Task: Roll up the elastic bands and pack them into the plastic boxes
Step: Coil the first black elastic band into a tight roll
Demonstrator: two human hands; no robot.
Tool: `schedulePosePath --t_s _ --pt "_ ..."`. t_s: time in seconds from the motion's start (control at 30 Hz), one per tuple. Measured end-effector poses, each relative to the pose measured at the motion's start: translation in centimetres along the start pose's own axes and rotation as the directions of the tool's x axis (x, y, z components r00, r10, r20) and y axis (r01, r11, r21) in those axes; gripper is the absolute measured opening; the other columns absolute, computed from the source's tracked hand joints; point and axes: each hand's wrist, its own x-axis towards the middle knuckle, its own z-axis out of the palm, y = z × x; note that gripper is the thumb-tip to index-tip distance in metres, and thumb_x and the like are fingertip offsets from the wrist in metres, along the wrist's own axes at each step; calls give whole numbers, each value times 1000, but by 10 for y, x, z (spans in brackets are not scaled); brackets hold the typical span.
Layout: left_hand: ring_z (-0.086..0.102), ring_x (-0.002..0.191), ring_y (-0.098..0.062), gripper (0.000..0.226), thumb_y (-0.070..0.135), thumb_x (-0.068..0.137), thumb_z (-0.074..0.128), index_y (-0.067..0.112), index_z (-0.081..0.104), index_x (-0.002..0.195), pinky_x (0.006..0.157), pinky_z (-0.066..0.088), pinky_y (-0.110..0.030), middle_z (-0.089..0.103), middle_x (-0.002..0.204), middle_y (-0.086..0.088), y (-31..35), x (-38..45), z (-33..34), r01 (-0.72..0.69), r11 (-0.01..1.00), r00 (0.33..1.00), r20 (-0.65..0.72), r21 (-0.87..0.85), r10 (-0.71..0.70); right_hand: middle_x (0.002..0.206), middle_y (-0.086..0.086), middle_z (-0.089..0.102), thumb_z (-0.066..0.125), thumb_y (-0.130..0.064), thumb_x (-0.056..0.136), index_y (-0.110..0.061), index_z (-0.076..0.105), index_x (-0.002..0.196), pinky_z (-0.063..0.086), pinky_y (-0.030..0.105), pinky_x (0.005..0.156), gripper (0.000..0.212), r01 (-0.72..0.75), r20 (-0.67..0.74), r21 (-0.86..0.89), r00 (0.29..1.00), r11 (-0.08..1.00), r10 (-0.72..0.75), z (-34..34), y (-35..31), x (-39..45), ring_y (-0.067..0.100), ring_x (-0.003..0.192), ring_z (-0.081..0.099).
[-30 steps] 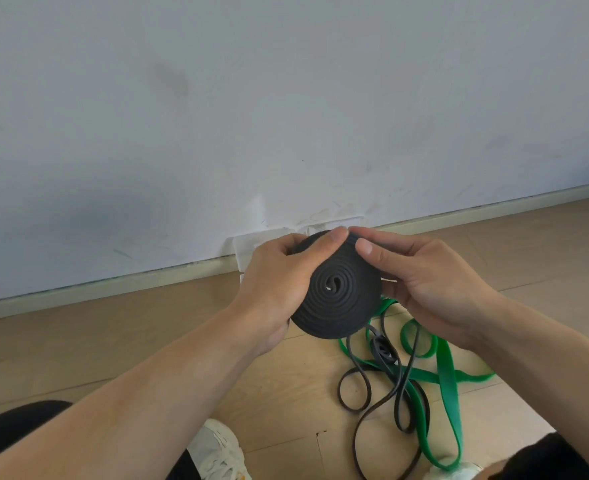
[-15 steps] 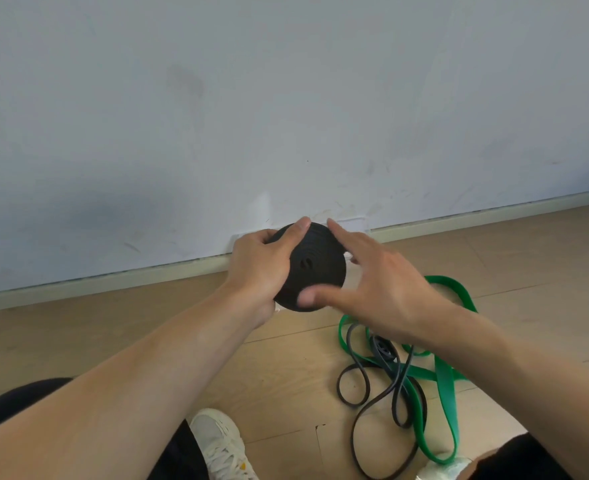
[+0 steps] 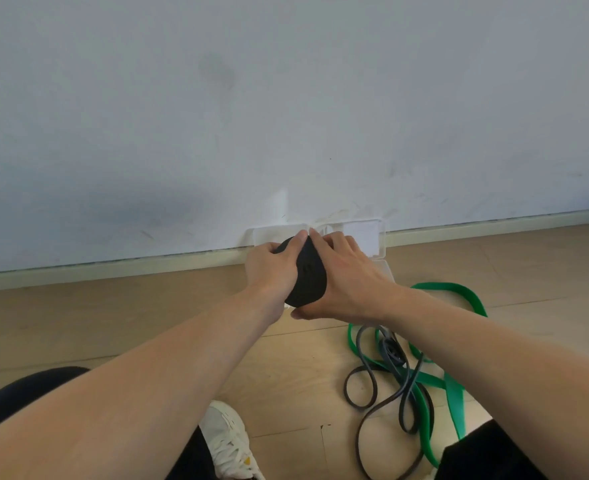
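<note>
Nearest, a white laced sneaker (image 3: 229, 441) rests on the wooden floor (image 3: 113, 323). To its right a loose green flat elastic band (image 3: 455, 393) and a thin dark grey elastic band (image 3: 372, 375) lie tangled together, both unrolled: that looks like the work left. Farther off, the left hand (image 3: 268, 268) and right hand (image 3: 351, 282) clasp the tightly coiled black elastic band roll (image 3: 308, 271) from both sides, over the clear plastic box (image 3: 372, 244) against the white wall (image 3: 286, 98). One band rolled, not yet packed.
</note>
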Motion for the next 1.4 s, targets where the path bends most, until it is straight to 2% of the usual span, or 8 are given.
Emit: schedulePosePath --t_s 0.33,0.43,0.53,0.7,0.87,0.93,1.1,1.4 --pt "67 93 -28 55 60 99 44 12 68 109 64 49 -33 71 104 -12 -76 84 -15 248 968 968 19 40 -249 131 1 38 81 -55 55 -25 24 147 47 40 104 112 -184 189 152 970 971 154 102 10 52 22 123 36" --pt "63 101 -33 56 50 103 33 7 67 110 78 51 -40 69 113 -18 -107 116 -14 272 952 960 -106 142 -258 129 2 39 82 -52 56 -26 29 143 45 38 102 105 -241 227 138 952 961 207 139 25 70 23 122 37" --pt "58 121 -37 40 34 102 48 12 59 134 101 49 -44 63 135 -14 -125 143 -18 283 923 941 -263 263 -213 128 3 40 84 -49 57 -27 28 142 45 42 103 103 -362 231 177 919 915 319 163 45 90 24 121 38" --pt "56 128 -34 54 37 99 60 17 49 148 104 49 -45 57 144 -12 -146 179 -18 282 875 958 -154 394 -240 123 3 42 83 -50 59 -26 36 129 41 33 87 87 -502 225 239 861 831 455 187 64 134 22 114 37" --pt "65 85 -29 24 22 99 59 16 75 117 74 53 -35 72 96 -9 -163 199 -9 235 911 971 -113 340 -208 120 5 39 84 -48 64 -24 39 129 38 31 82 83 -549 322 196 819 813 475 208 68 164 25 115 38" --pt "65 84 -27 23 15 100 58 22 78 109 72 50 -30 72 95 -6 -171 203 -8 226 914 974 -110 338 -201 119 5 39 84 -47 65 -23 38 129 40 32 83 83 -577 323 209 803 790 501 217 67 172 26 117 38" --pt "44 75 -22 41 3 94 54 29 50 62 68 41 -28 55 84 2 -177 211 -5 248 896 967 -154 368 -204 125 5 38 85 -39 67 -24 36 130 42 35 79 81 -597 269 198 796 777 543 231 63 183 24 114 35" --pt "52 80 -25 48 4 99 53 30 44 59 73 45 -29 49 74 6 -168 202 -4 258 881 965 -147 397 -216 135 9 40 89 -40 68 -21 35 135 47 39 85 88 -607 241 22 774 794 585 245 60 192 32 126 44"
